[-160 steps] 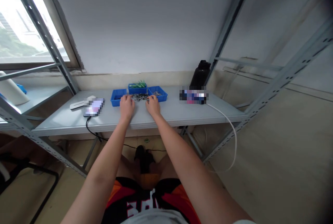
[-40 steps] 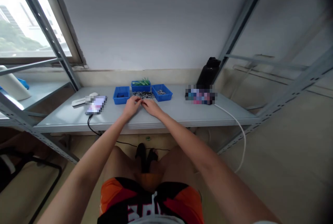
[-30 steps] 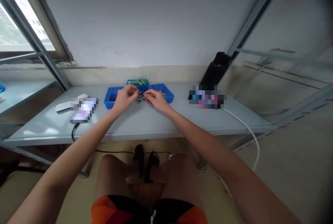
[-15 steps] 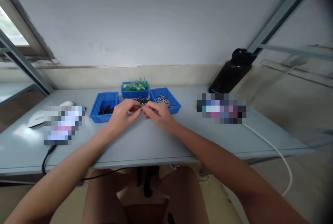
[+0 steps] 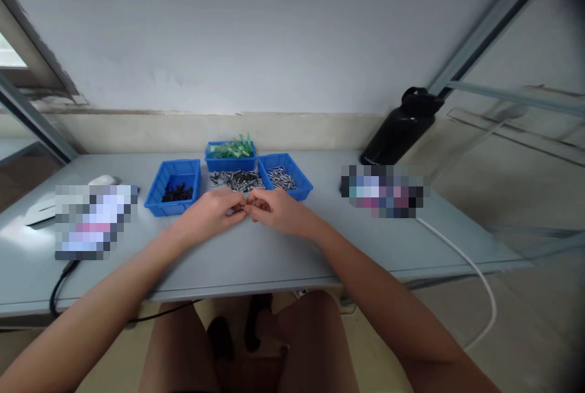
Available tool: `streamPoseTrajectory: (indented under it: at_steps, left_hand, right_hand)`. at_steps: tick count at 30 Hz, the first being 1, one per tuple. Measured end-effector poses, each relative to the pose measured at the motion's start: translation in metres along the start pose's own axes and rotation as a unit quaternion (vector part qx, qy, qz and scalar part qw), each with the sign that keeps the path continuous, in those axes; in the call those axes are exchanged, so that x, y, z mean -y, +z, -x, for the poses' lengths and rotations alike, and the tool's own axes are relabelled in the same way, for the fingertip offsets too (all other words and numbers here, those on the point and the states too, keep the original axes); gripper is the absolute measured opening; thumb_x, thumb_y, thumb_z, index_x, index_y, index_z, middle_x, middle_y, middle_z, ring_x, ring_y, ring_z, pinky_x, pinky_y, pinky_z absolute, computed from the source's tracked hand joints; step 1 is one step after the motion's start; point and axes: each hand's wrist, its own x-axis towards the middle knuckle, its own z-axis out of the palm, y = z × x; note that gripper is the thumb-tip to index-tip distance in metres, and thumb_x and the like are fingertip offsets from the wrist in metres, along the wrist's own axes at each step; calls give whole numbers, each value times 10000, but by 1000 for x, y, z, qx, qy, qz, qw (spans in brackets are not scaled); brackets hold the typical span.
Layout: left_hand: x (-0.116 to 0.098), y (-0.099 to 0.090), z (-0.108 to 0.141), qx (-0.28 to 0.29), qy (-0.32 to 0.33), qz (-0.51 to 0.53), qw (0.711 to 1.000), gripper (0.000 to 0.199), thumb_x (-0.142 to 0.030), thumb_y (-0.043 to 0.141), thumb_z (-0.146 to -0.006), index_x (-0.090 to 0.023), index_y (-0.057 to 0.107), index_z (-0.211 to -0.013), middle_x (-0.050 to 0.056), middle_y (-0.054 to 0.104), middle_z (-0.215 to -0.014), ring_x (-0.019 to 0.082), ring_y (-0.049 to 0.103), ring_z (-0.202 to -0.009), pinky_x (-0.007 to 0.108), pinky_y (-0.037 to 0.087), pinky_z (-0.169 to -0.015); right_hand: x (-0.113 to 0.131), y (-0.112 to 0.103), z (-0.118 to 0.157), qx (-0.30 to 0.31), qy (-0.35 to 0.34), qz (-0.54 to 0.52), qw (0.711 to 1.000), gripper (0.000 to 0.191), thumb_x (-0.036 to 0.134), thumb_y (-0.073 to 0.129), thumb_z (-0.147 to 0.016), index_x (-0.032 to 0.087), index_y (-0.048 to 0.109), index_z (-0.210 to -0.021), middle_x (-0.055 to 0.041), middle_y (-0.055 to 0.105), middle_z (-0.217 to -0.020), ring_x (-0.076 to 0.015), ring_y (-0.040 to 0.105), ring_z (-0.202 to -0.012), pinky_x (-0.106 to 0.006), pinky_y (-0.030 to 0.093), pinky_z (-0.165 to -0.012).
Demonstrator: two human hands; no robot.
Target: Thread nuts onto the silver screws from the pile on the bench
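Observation:
My left hand (image 5: 218, 210) and my right hand (image 5: 273, 209) meet fingertip to fingertip above the table, both closed in a pinch. Whatever they pinch is too small and too hidden to name. Just beyond them lies a loose pile of small dark and silvery metal parts (image 5: 237, 180). A blue bin (image 5: 155, 189) with small black pieces (image 5: 179, 192) stands to the left of my left hand. Behind my right hand is another blue bin (image 5: 299, 178) of slim silvery pieces (image 5: 281, 178). Green pieces (image 5: 234, 148) fill a third blue bin (image 5: 228, 164) at the back.
A black bottle (image 5: 400, 128) leans by the wall at the right, behind a blurred-out device (image 5: 381, 191) with a white cable (image 5: 475, 268). On the left lie a second blurred device (image 5: 98, 222) and a white mouse (image 5: 102, 180). The table's front edge (image 5: 247, 290) runs beneath my forearms.
My hands have drawn back slightly toward me, still together, so more of the metal pile shows behind them. The whole view has shifted a little.

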Motion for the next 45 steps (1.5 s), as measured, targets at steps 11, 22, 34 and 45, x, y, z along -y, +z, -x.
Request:
streamPoseTrajectory:
  at_steps: [11,22,34,45]
  left_hand:
    - [-2,-15,-1,-31,-6,54,998,127,-329,619,-858,-222,685,-872,-2,659,-729,130,626,-716,239,511,-673]
    - [0,-25,-2,57,-5,96,994,178,-312,568,-898,-192,694,-862,19,683,-802,131,628,-737,235,486,-690]
    - [-1,-19,-3,173,-74,160,969,167,-269,548,-855,-158,669,-830,22,687,-811,119,601,-696,226,445,-654]
    - [10,-15,-3,41,-49,122,990,222,-341,566,-873,-168,703,-850,22,693,-763,115,593,-677,222,441,-625]
  right_hand:
    - [-1,-7,-3,96,34,-247,964,259,421,562,-895,183,554,-791,27,588,-656,-73,485,-533,-216,399,-514]
    - [-3,-4,-3,72,50,-216,972,241,412,591,-861,182,612,-929,9,598,-725,-97,529,-621,-227,420,-553]
    - [-6,-1,-1,-45,-40,-40,997,140,298,557,-855,205,654,-894,-15,670,-808,-135,591,-727,-256,438,-641]
    - [-9,-8,-2,-60,18,-27,998,149,342,596,-819,198,632,-832,-12,641,-752,-142,570,-685,-265,428,-618]
